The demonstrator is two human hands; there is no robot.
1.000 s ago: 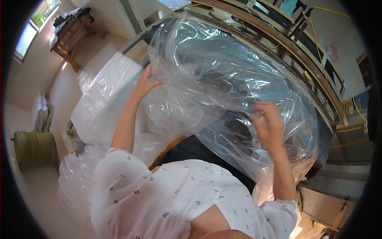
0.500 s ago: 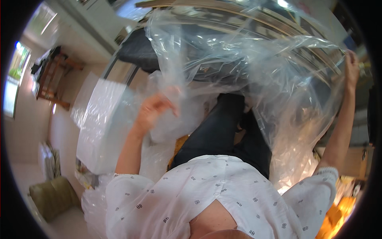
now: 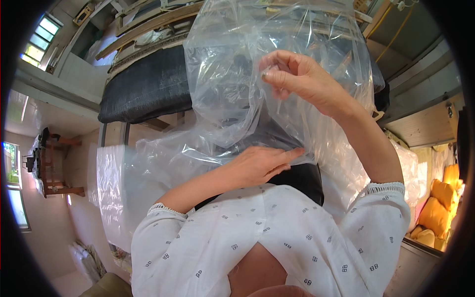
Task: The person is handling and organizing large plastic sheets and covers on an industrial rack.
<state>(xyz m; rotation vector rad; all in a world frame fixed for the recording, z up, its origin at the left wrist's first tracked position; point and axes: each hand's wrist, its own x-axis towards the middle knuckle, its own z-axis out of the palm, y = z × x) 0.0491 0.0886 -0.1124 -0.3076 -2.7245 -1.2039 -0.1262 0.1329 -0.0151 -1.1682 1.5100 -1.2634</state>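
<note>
A large clear plastic sheet (image 3: 222,94), creased and shiny, spreads over the bench in front of me and falls toward my lap. My right hand (image 3: 304,79) is raised over its middle, with thumb and fingers bent together on a fold of the film. Lower down, close to my body, my left hand (image 3: 262,161) lies palm down on the sheet, fingers stretched to the right and thumb apart. Under the film is a black padded cushion (image 3: 148,81), uncovered on its left part. My dark trousers (image 3: 297,180) show below the left hand.
Wooden strips (image 3: 148,29) run along the back of the bench. More plastic film in a white stack (image 3: 111,188) hangs at the left. A wooden rack (image 3: 49,163) stands by the far-left wall. Orange bundles (image 3: 438,203) lie at the right, below a cabinet panel (image 3: 420,119).
My right hand has come in from the far right to the middle. My left hand has moved right and down onto the film. The sheet now sits more centrally, and my view has shifted.
</note>
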